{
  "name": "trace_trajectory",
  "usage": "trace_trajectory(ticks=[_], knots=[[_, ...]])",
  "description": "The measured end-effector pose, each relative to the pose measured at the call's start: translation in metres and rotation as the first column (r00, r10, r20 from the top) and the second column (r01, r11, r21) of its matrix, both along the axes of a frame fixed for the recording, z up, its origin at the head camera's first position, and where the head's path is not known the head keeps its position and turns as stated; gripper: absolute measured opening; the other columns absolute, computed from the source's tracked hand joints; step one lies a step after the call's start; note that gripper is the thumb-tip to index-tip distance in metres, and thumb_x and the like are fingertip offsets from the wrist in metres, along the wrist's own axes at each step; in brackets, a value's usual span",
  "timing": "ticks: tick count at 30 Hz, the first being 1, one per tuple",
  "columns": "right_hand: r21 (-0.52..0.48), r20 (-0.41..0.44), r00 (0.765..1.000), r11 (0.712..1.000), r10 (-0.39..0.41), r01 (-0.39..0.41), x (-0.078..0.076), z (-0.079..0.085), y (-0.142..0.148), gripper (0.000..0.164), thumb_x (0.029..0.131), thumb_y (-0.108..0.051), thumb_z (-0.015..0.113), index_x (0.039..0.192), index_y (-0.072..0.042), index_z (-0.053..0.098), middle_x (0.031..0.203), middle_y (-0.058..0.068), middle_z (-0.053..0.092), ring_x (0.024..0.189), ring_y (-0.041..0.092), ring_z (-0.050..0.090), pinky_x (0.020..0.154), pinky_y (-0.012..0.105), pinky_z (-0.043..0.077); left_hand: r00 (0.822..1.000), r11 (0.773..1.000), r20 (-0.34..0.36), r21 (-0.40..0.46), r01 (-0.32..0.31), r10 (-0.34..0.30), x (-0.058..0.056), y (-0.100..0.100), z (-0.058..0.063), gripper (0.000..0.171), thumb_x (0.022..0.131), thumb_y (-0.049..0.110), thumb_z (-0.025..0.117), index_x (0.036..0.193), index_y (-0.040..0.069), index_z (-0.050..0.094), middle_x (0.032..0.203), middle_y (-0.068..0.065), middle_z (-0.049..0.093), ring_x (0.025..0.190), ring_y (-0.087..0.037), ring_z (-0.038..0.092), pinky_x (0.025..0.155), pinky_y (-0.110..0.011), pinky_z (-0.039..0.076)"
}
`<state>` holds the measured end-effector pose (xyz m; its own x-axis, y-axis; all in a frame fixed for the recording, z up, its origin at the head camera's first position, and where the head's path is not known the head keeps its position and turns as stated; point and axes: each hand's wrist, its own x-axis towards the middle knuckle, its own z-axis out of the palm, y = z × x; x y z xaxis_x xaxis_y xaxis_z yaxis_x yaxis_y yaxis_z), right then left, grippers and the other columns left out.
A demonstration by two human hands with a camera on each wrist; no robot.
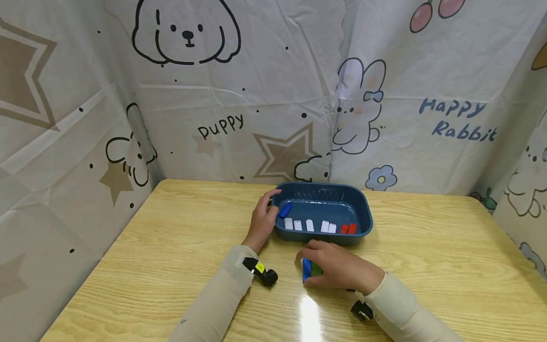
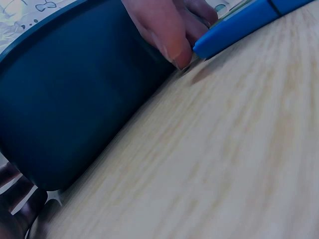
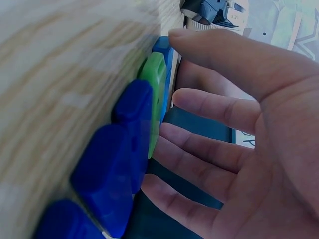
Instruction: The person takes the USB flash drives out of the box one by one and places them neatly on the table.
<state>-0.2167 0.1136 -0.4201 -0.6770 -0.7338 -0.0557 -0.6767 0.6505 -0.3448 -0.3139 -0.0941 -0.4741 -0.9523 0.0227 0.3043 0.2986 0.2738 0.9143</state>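
Observation:
My left hand (image 1: 261,223) holds the left end of a dark blue plastic basin (image 1: 322,236), a finger and the thumb at its rim. Its fingers also show beside the basin's bottom corner in the left wrist view. In front of the basin, my right hand (image 1: 335,266) lies low over a row of flat plastic pieces. Its thumb is by the near end of a blue piece (image 1: 306,270), with the fingers spread towards the far end. Beyond that blue piece stands a green piece (image 3: 158,69), then more blue pieces (image 3: 107,164); fingertips touch or nearly touch this row.
Inside the basin are a blue piece (image 1: 285,210), several white pieces (image 1: 309,225) and red pieces (image 1: 348,229). All stands on a wood-grain table (image 1: 205,223). A printed cloth (image 1: 205,142) hangs behind the table's far edge.

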Motion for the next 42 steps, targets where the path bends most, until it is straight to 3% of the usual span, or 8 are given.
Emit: trace_trajectory(ticks=[13,21,30,42], knots=[[-0.027,-0.002,1.000,1.000,0.010,-0.010,0.000,0.002,-0.001,0.047,0.082,-0.036,0.075,0.122,-0.016,0.063,0.112,-0.002,0.057,0.093,0.010,0.056,0.083,0.031,0.050,1.000,1.000,-0.006,0.009,0.010,-0.010,-0.002,-0.001,-0.002,0.045,0.092,0.007,0.044,0.135,0.019,0.053,0.140,-0.003,0.047,0.122,-0.023,0.046,0.100,-0.043,0.039],[-0.139,-0.032,0.999,0.990,0.018,-0.022,-0.002,0.017,-0.004,0.039,0.087,-0.030,0.070,0.121,-0.011,0.064,0.112,0.000,0.060,0.094,0.012,0.059,0.081,0.028,0.051,1.000,1.000,-0.021,0.003,0.006,-0.006,-0.001,0.000,-0.003,0.045,0.091,0.006,0.046,0.133,0.018,0.054,0.139,-0.004,0.049,0.120,-0.024,0.048,0.098,-0.043,0.041],[-0.263,-0.156,0.987,0.962,0.029,-0.070,-0.024,0.038,-0.004,0.026,0.090,-0.022,0.068,0.113,-0.011,0.067,0.105,0.000,0.064,0.087,0.013,0.064,0.074,0.031,0.054,1.000,1.000,-0.023,0.016,0.014,-0.013,0.001,-0.003,-0.001,0.045,0.091,0.007,0.045,0.134,0.020,0.053,0.141,-0.003,0.047,0.124,-0.025,0.047,0.101,-0.046,0.040],[-0.194,-0.204,0.979,0.980,-0.006,-0.035,-0.065,0.044,-0.007,0.025,0.089,-0.023,0.068,0.111,-0.011,0.068,0.105,0.001,0.064,0.092,0.016,0.064,0.077,0.030,0.053,1.000,1.000,-0.012,0.016,0.024,-0.024,0.002,-0.003,0.000,0.045,0.092,0.007,0.045,0.135,0.019,0.053,0.141,-0.003,0.046,0.124,-0.027,0.047,0.101,-0.045,0.040]])
